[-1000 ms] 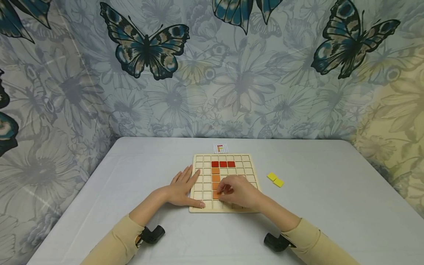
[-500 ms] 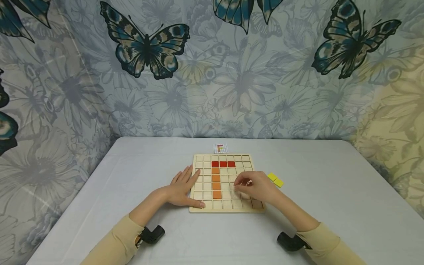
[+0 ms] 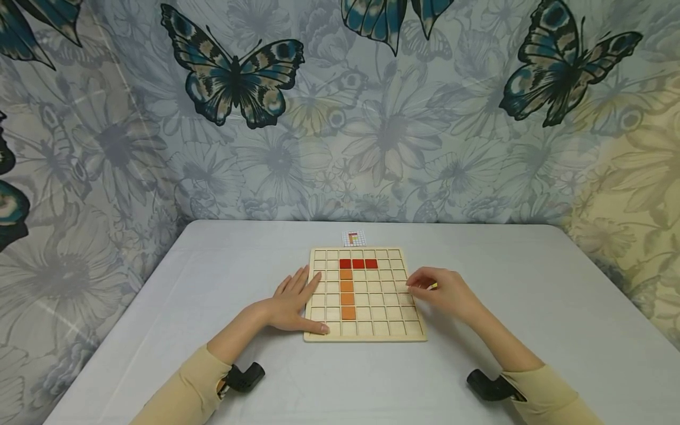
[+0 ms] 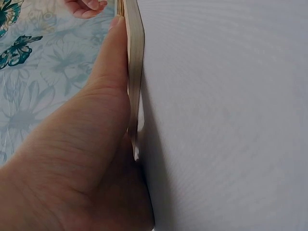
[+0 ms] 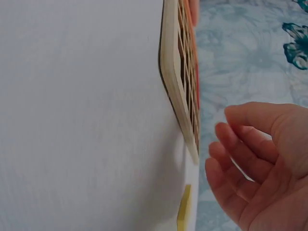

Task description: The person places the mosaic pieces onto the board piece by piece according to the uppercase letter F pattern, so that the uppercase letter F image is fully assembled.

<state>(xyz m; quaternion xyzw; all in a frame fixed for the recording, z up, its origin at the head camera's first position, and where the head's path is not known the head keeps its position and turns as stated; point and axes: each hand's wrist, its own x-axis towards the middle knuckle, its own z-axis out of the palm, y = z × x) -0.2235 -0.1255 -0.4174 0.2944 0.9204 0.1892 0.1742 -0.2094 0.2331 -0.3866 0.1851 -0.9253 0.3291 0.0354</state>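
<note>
A wooden grid board lies flat, with a red row of tiles and a column of orange tiles set in its squares. Spread along its left edge, my left hand rests with the thumb on the near corner. My right hand is just off the board's right edge, fingers loosely bent. Nothing shows between its fingertips in the right wrist view. Beneath it is a yellow tile, mostly hidden by the hand in the head view.
A small printed card with a coloured grid pattern lies behind the board. The white-covered table backs onto a butterfly-patterned cloth. Black wrist cameras stick out from both sleeves.
My right hand has moved right, from the lowest orange tile across the board to over the yellow tiles, covering them. The left hand has stayed in place.
</note>
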